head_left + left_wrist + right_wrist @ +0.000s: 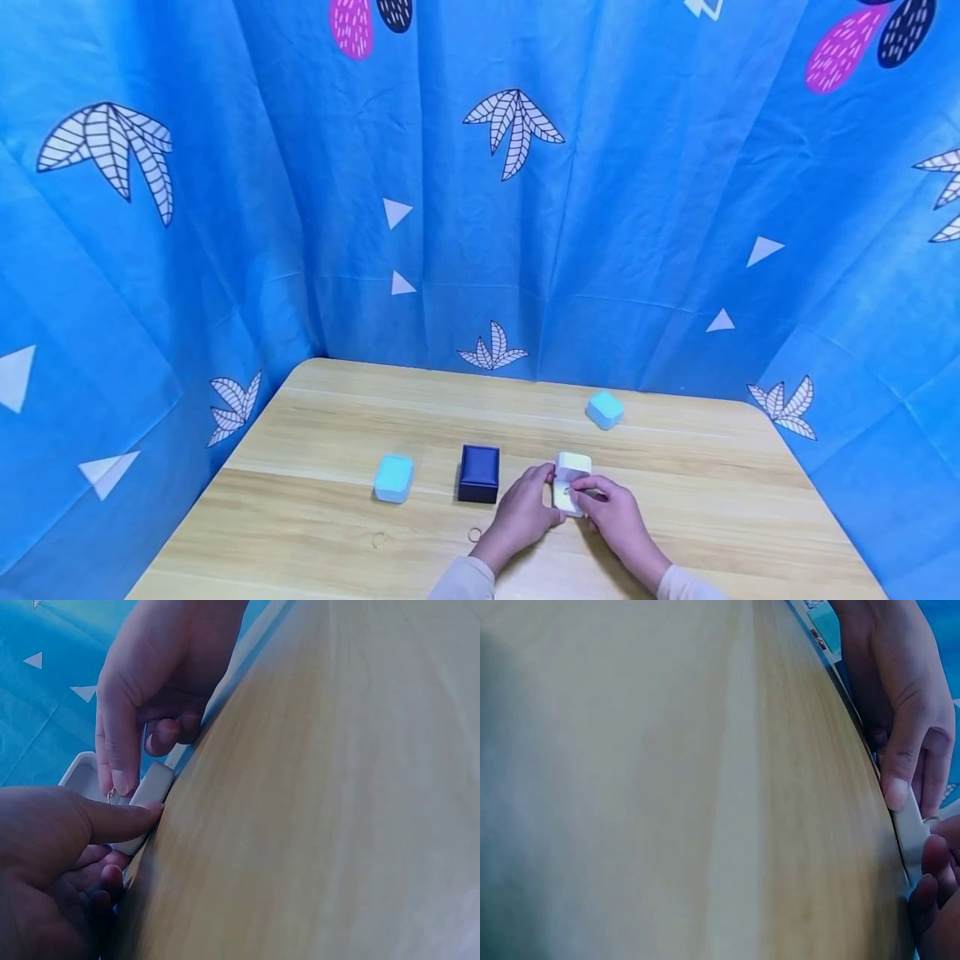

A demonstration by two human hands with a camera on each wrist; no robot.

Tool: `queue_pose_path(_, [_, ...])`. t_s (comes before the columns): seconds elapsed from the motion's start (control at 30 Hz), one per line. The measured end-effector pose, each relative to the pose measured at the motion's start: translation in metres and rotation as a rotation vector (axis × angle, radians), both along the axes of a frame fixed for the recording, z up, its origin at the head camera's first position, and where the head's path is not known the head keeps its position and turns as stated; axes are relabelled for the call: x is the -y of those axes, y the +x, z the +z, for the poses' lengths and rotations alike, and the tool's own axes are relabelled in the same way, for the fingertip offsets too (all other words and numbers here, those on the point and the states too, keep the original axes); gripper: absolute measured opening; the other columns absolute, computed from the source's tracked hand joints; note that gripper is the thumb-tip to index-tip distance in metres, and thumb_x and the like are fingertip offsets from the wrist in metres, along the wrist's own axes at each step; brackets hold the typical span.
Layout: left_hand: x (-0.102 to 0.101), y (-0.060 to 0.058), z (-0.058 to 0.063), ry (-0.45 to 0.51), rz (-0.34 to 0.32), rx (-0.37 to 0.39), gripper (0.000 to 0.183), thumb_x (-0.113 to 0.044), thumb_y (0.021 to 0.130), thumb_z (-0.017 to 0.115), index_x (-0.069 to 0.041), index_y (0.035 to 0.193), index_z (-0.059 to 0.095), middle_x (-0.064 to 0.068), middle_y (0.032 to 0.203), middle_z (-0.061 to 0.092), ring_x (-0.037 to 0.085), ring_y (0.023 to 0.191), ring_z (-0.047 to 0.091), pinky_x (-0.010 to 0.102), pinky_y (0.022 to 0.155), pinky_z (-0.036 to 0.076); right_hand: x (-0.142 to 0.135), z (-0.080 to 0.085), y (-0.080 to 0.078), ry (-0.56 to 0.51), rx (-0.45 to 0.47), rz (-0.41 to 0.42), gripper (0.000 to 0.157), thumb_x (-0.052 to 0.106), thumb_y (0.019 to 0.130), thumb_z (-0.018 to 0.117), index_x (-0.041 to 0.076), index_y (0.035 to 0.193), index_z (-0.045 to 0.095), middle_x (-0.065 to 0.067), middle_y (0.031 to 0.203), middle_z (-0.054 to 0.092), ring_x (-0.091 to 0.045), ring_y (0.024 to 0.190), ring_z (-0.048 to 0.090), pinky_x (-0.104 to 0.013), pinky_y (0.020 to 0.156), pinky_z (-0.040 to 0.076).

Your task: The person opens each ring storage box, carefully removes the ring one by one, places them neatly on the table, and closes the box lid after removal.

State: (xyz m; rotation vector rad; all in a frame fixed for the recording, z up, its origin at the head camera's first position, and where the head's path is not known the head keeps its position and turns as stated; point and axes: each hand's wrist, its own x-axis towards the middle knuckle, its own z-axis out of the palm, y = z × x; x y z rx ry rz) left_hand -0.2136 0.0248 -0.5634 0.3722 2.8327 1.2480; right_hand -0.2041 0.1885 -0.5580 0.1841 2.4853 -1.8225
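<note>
In the head view a white ring box (573, 463) stands on the table with its lid raised. My left hand (523, 510) grips it from the left side, and the left wrist view shows the thumb lying along its front edge. From the right, my right hand (617, 515) reaches into the box with thumb and forefinger pinching a ring (111, 795). Those fingertips partly cover the ring, so how deep it sits in the slot cannot be seen. In the right wrist view the box (909, 834) shows only as a narrow side.
Left of the hands is a closed dark blue box (479, 473), with a turquoise box (393, 478) farther left. Another turquoise box (604, 410) stands toward the back. Two thin rings lie on the wooden table (300, 508). A blue patterned curtain (450, 233) surrounds the table's back and sides.
</note>
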Motion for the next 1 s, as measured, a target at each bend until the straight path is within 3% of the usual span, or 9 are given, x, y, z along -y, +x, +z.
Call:
queue_pose_path(0.4, [-0.0007,0.0009,0.001,0.012,0.004,0.011,0.071,-0.018,0.067,0.084,-0.018,0.132,0.054,-0.007,0.115,0.06,0.019,0.108,0.058,0.041,0.092,0.047,-0.0021,-0.0033,-0.0015,-0.091,0.0,-0.007,0.018,0.008,0.079,0.073,0.003,0.096,0.071,-0.008,0.081,0.065,-0.012,0.048,0.047,-0.023,0.043,0.041])
queue_pose_path(1.0, [-0.0027,0.0005,0.0026,0.003,0.01,-0.006,0.069,-0.018,0.066,0.085,-0.02,0.128,0.056,-0.007,0.112,0.06,0.018,0.103,0.059,0.039,0.088,0.049,-0.0073,-0.0024,-0.0035,-0.169,0.041,-0.021,0.023,0.013,0.078,0.075,0.001,0.098,0.071,-0.006,0.062,0.056,-0.012,0.045,0.045,-0.024,0.041,0.038])
